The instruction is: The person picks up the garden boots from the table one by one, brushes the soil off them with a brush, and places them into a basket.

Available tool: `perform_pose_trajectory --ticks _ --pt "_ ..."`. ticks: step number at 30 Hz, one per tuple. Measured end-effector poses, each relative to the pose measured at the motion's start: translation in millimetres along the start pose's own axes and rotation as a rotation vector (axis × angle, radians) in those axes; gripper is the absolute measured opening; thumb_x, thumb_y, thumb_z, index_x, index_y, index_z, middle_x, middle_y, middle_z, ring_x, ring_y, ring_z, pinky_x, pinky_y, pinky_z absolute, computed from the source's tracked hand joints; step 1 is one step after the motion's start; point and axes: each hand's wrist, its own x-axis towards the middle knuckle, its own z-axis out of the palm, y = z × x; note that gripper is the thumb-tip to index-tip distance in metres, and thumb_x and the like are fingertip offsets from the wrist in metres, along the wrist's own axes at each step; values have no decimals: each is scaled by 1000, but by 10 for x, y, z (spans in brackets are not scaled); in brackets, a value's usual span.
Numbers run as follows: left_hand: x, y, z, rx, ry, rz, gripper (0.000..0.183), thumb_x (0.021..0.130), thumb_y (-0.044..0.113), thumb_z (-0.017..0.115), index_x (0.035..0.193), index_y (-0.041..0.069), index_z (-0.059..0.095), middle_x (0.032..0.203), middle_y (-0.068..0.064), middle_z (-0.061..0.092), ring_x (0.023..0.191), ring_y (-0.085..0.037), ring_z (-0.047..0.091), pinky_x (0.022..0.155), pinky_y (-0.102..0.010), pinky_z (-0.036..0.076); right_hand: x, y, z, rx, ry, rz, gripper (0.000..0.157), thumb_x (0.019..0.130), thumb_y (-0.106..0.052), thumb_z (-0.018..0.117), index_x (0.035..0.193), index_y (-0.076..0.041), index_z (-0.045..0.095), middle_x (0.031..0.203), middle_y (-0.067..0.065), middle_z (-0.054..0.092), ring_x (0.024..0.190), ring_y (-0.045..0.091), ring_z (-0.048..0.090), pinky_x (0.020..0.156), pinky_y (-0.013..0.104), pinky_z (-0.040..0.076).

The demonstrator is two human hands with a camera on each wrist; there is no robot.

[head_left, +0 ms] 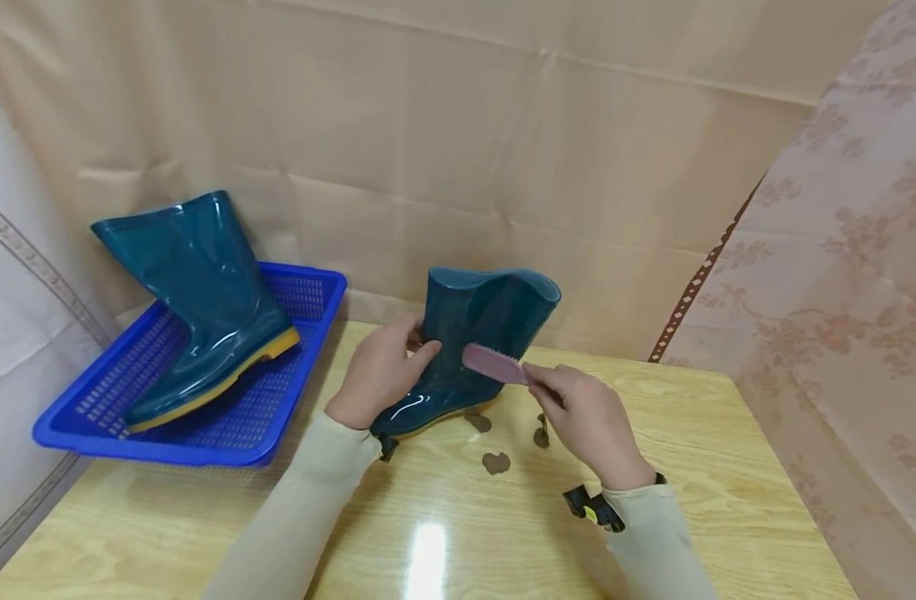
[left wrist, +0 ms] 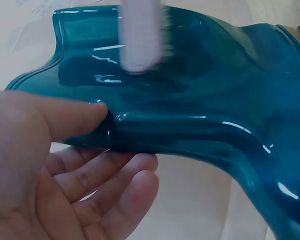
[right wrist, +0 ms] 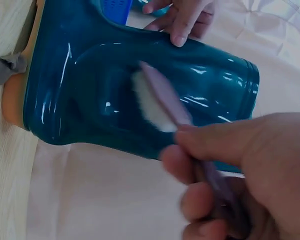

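Observation:
A teal rubber boot (head_left: 458,333) with a yellowish sole stands upright on the table, toe toward the left front. My left hand (head_left: 382,371) grips the front of its shaft, thumb on the near side and fingers behind, as the left wrist view shows. My right hand (head_left: 588,412) holds a pink scrub brush (head_left: 495,364) by its handle. In the right wrist view the brush's white bristles (right wrist: 152,107) face the side of the shaft; the brush is slightly blurred, and whether they touch it I cannot tell.
A matching boot (head_left: 210,292) leans in a blue plastic basket (head_left: 262,450) on the left. Several brown-grey patches (head_left: 496,462) like mud lie on the wooden table (head_left: 653,500) around the boot's heel. A beige curtain (head_left: 427,150) hangs behind the table.

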Motion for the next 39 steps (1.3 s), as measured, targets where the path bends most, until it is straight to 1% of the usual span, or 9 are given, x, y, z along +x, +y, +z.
perform_pose_trajectory --ticks 3,5,9,14,17,20,25,31,39 --pt "3 -4 -17 -21 -32 1 28 101 26 69 125 13 65 107 -4 73 96 -22 68 87 -44 58 -2 1 -20 -7 93 -32 30 97 -12 74 127 -13 76 76 -2 65 54 8 40 49 25 32" --pt "1 -17 -26 -39 -62 -7 29 100 24 69 127 15 64 110 -3 72 98 -21 68 88 -43 58 -5 12 -16 -19 95 -34 30 96 -12 75 126 -12 76 77 -1 66 54 8 40 49 25 32" --pt "-2 -43 -52 -52 -106 -24 32 100 21 70 131 16 64 113 -3 72 100 -21 69 89 -42 59 -10 19 4 -18 -46 12 28 98 -13 73 125 -12 76 82 0 70 55 9 44 50 26 36" --pt "23 -87 -109 -30 -143 -4 31 101 23 69 130 15 66 115 -3 73 105 -22 69 91 -44 59 5 41 66 -32 -245 45 20 96 -9 73 115 -11 80 97 3 78 71 11 63 63 32 54" --pt "42 -125 -144 -27 -161 35 24 100 23 71 123 15 68 113 -2 73 105 -22 68 92 -44 58 19 55 99 -27 -279 24 18 96 -9 74 113 -10 80 102 4 78 77 12 66 70 33 57" --pt "62 -168 -146 -20 -171 74 19 100 22 71 117 15 70 109 -1 74 103 -22 69 91 -45 58 27 62 86 4 -257 12 20 97 -10 73 116 -11 79 102 4 78 71 10 60 64 31 51" --pt "141 -238 -72 -32 -122 63 12 101 26 70 108 18 74 102 3 75 97 -19 69 89 -45 57 29 77 40 28 -201 7 20 98 -12 71 116 -15 80 93 0 76 59 7 49 54 28 39" --pt "254 -259 -12 -102 -81 6 13 101 29 70 102 18 77 93 3 74 83 -20 63 77 -39 54 25 120 36 26 -210 39 17 99 -13 70 113 -15 80 83 -3 70 56 9 46 51 28 35" --pt "258 -309 -77 -87 45 -40 27 102 32 68 82 14 66 66 -1 53 58 -19 45 53 -32 33 23 130 -17 49 -160 39 25 99 -13 71 124 -13 77 107 6 77 61 10 51 53 29 38"
